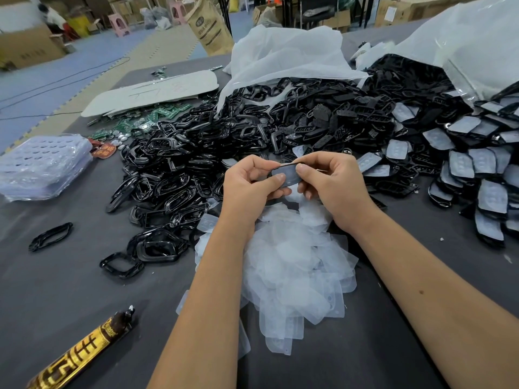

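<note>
Left hand point(250, 183) and right hand point(331, 186) each pinched the black shell point(289, 165); pad pile point(295, 262) at 6 o'clock. Advised: press the clear insert point(289, 176) flush, thumbs working evenly outward.

Far left: clear blister trays point(42, 167) — stacked on the grey table point(84, 304).
Behind them: green circuit boards point(157, 115), partly under a white card sheet point(151, 92).
Near corner: brown-and-gold tube point(81, 352), lying slantwise.
Table's left side: lone black frame point(50, 237), lying flat by itself.
Floor beyond: brown paper sack point(209, 26) standing upright — pink stools point(119, 23) and cardboard boxes point(25, 49) further left.
</note>
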{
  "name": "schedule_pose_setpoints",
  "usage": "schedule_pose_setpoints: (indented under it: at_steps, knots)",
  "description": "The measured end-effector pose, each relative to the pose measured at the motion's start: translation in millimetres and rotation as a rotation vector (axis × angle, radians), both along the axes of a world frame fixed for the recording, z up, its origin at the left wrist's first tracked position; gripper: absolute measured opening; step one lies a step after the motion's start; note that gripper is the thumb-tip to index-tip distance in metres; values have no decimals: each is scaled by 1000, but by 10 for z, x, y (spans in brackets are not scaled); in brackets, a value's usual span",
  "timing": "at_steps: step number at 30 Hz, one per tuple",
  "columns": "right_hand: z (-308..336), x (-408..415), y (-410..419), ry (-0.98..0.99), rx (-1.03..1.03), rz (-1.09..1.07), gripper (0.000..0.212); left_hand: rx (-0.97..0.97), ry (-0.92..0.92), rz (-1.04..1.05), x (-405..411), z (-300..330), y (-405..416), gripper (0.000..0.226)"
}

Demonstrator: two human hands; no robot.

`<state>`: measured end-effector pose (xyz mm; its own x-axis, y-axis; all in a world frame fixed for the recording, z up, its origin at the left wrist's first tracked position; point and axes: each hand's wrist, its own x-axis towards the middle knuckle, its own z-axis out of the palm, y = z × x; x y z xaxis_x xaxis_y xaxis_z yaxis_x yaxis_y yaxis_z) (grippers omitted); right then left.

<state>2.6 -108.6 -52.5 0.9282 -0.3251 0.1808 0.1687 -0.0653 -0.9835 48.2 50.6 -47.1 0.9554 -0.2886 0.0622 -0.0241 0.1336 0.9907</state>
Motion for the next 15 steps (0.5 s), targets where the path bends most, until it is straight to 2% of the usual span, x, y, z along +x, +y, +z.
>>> schedule_pose_setpoints:
  at_steps: [9, 15]
  knots:
    - [-20, -4, 11, -18, -51, -25, 6, 6, -25, -29, -14, 11, 7, 20]
    - [-21, 15, 29, 12, -34, -81, 12, 1, 26, -18, 3, 17, -5, 22]
